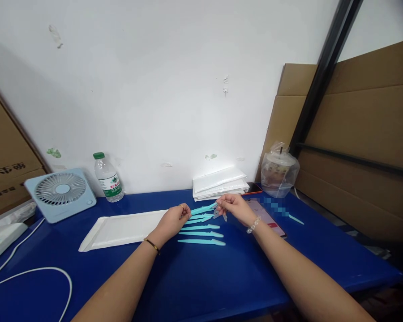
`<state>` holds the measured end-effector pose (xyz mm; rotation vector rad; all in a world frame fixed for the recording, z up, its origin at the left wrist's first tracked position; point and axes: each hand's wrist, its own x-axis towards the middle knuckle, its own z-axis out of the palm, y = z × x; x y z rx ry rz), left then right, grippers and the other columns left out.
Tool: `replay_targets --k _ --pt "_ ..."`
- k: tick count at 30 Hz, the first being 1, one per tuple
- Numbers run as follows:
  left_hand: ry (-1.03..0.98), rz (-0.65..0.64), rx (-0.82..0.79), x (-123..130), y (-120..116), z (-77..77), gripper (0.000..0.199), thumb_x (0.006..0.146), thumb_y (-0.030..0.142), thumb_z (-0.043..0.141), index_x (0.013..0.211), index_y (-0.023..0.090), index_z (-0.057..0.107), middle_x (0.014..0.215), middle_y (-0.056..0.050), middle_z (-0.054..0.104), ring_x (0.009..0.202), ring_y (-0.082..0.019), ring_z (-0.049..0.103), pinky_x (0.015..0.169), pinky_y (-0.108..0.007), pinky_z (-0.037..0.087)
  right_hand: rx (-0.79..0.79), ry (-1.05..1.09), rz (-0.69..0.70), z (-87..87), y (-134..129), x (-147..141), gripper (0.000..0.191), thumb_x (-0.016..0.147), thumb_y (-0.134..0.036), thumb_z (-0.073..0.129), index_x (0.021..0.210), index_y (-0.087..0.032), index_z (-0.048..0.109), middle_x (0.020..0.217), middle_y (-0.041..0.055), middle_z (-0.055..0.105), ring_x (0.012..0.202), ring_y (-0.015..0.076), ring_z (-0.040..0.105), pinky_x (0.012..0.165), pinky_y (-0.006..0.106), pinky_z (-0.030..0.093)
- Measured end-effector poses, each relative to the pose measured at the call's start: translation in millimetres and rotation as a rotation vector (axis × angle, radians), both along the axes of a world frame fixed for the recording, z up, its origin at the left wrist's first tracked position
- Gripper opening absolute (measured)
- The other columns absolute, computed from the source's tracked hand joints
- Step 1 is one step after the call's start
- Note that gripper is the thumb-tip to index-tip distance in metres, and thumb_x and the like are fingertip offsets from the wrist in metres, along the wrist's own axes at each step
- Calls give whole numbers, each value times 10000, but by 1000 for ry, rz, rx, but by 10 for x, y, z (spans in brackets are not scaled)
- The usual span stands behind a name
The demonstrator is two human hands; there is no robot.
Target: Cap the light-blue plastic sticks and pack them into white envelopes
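Note:
Several slim turquoise plastic sticks, shaped like small razors, lie in a rough column on the blue table (174, 277); the lowest turquoise stick (201, 242) is nearest to me. At the column's far end, my left hand (177, 219) pinches the left end of a turquoise stick (203, 209). The fingers of my right hand (230, 206) are closed at that stick's right end. Small translucent pieces (220, 214) show just below my right fingertips. A white padded envelope (124, 230) lies flat to the left, partly behind my left hand.
Behind my hands is a stack of white envelopes (220, 184). A phone (263, 217) lies beside my right wrist, with a bagged drink cup (278, 172) beyond. At left stand a bottle (109, 181), a blue fan (62, 192) and a white cable (53, 268).

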<state>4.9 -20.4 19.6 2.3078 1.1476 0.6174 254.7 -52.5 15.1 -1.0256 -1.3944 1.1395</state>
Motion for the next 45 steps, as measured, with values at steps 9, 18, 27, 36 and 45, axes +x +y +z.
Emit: replay_targets --k 9,18,27,36,45 --pt "188 -71 29 26 -84 11 263 809 442 500 847 213 624 783 -10 635 688 -153 554 583 -236 365 110 -686 -173 10 19 211 248 780 -390 562 712 -155 599 602 14 624 503 114 545 489 219 380" --pt "418 -2 295 7 -14 8 118 800 288 538 792 218 633 864 -22 650 801 -179 578 677 -268 353 10 -1055 -159 -35 -7 186 32 692 -166 592 674 -164 619 715 45 658 646 145 574 577 220 403" --pt "382 -12 291 46 -62 46 251 870 260 375 723 178 561 742 -37 613 668 -154 552 622 -266 334 53 -952 -195 -62 31 249 21 693 -138 588 698 -158 583 660 27 607 612 139 555 571 237 419" --pt "15 -33 -4 50 -30 19 286 853 400 383 784 180 552 728 -3 586 637 -134 495 575 -238 348 39 39 -112 74 -21 72 285 724 -404 659 809 -174 514 681 9 600 641 153 637 522 230 486" --pt "-2 -44 -18 54 -30 7 316 853 423 378 776 175 559 698 4 560 624 -129 465 569 -234 331 43 -4 -10 49 -59 -53 292 712 -393 692 780 -152 542 606 8 636 558 122 612 527 230 475"
